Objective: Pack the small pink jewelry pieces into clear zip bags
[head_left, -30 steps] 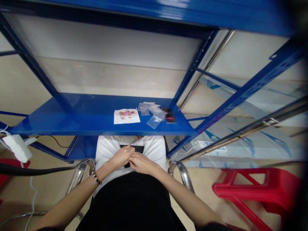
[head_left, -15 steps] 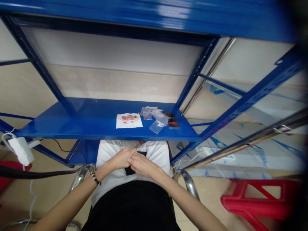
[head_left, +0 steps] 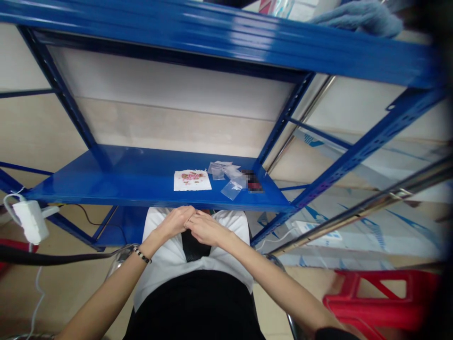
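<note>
Just in front of the shelf's near edge, my left hand and my right hand meet over my lap. The fingers of both are closed and pressed against one another, and their inner sides are hidden. Whether anything lies between them cannot be seen. On the blue shelf beyond is a white sheet of paper bearing small pink and brownish bits or marks. Several clear plastic bags lie in a loose pile right of it. A dark item, partly blurred out, sits beside the bags.
A blue beam crosses above, with a blue-grey cloth on top. Left, a white power adapter hangs by the shelf corner. A red plastic stool stands on the right, below a metal rail.
Both hands, still together, have shifted slightly up and toward the shelf. The view has tilted up a little, bringing the cloth and other items on the upper level into sight.
</note>
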Action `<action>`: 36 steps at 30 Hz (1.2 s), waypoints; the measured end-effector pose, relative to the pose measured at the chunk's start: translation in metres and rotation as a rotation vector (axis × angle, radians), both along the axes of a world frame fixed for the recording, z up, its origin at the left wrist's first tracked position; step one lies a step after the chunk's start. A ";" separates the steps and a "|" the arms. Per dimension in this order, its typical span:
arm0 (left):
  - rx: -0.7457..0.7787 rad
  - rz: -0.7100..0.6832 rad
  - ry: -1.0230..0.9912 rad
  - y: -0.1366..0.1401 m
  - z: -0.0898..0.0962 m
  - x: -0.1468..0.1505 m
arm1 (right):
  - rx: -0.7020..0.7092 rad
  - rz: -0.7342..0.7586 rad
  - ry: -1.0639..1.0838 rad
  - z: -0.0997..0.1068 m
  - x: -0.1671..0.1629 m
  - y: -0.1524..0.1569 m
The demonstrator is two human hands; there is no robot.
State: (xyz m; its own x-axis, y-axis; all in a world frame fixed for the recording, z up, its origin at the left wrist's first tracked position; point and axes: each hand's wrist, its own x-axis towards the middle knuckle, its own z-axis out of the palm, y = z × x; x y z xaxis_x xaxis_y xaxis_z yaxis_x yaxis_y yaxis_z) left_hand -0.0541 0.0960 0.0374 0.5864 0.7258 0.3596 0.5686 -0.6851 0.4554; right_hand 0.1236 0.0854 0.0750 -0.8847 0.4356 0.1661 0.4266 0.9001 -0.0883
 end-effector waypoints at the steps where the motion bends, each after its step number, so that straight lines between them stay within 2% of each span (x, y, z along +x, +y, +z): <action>1: -0.014 -0.002 -0.020 0.000 -0.001 0.002 | -0.011 0.016 -0.009 0.004 0.002 0.001; 5: -0.087 0.048 -0.145 0.010 -0.002 0.001 | -0.071 0.094 -0.011 0.029 0.007 0.009; 8: -0.134 0.175 -0.341 0.023 -0.004 -0.009 | -0.078 0.101 0.060 0.047 0.013 0.016; 10: -0.159 0.288 -0.551 0.030 -0.004 -0.014 | -0.056 0.032 0.088 0.053 0.020 0.028; 13: -0.275 0.364 -0.833 0.034 -0.006 -0.013 | -0.008 -0.199 0.121 0.052 0.032 0.062; 17: -0.549 0.289 -1.037 0.025 -0.006 -0.006 | -0.004 -0.529 0.186 0.036 0.040 0.125; 21: -0.885 0.100 -1.209 0.018 0.002 -0.011 | -0.057 -0.634 0.120 0.025 0.033 0.176; 23: -0.942 0.057 -1.235 0.021 0.006 -0.016 | -0.079 -0.633 0.085 0.024 0.026 0.194; 25: -0.936 0.056 -1.233 0.026 0.007 -0.019 | -0.095 -0.621 0.056 0.024 0.020 0.207; 28: -0.926 0.076 -1.227 0.031 0.005 -0.016 | -0.110 -0.604 0.014 0.024 0.015 0.212; 36: -0.953 0.003 -1.054 0.009 0.007 -0.001 | -0.059 -0.625 0.007 0.015 0.011 0.179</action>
